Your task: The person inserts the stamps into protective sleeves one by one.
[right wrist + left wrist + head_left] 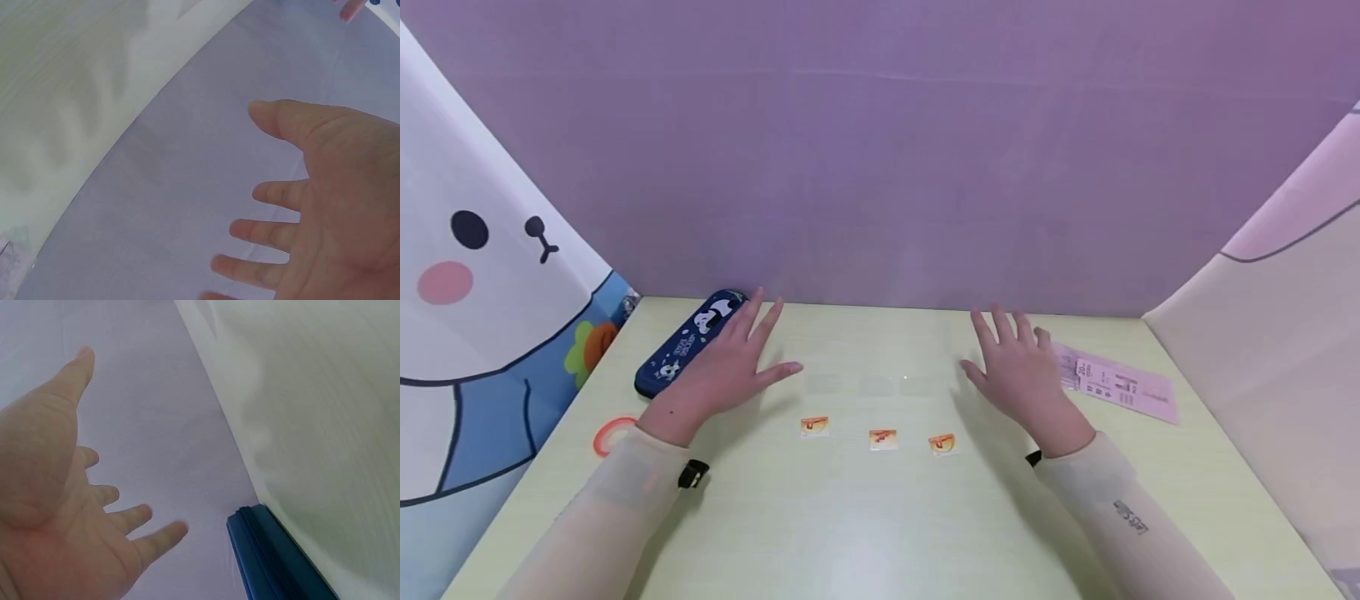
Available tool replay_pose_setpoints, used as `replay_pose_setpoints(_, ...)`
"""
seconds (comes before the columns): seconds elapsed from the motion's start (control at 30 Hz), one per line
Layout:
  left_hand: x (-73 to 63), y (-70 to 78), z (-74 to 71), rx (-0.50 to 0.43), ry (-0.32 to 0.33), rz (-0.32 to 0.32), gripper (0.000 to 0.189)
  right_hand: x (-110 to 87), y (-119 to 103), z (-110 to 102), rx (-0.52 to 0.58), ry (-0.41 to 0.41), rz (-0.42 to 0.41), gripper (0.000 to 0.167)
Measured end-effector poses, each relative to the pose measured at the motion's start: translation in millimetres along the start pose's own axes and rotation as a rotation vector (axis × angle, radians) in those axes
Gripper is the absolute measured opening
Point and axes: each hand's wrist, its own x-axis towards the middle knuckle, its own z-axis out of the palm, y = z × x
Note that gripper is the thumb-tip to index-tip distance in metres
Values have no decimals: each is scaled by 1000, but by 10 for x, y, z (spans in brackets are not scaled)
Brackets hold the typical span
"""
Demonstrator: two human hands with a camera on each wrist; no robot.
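The pencil case [685, 340], dark blue with panda pictures, lies slantwise on the table [865, 525] near its far left corner, partly hidden by the left hand [722, 367]. That hand is wide open, thumb stretched out, with nothing in its grasp; the left wrist view shows the fingers apart from the case. The right hand [1018, 379] is spread as well, palm down and holding nothing, just beside a pink sheet [1123, 387] with a printed white label, which lies flat toward the table's right side. Between the hands, three small orange-and-white cards [883, 440] form a loose row, the rightmost a little askew. Behind them are some faint see-through squares [877, 386], too pale to make out well. An orange ring [600, 437] rests near the left forearm, partly covered by the pale sleeve [617, 492]. A purple cloth [880, 183] rises behind the table, and a cartoon cloth [505, 333] hangs at the left
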Motion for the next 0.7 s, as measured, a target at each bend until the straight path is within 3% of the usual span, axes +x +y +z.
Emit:
replay_pose_setpoints(0.2,40,67,-5,-92,-17,11,102,38,-182,-63,142,29,-75,67)
replay_pose_setpoints(0.43,96,124,5,-79,27,60,96,129,-466,-133,339,-20,-210,57)
replay_pose_setpoints(0.7,102,98,65,-116,16,43,101,200,-835,-126,506,-205,-249,53)
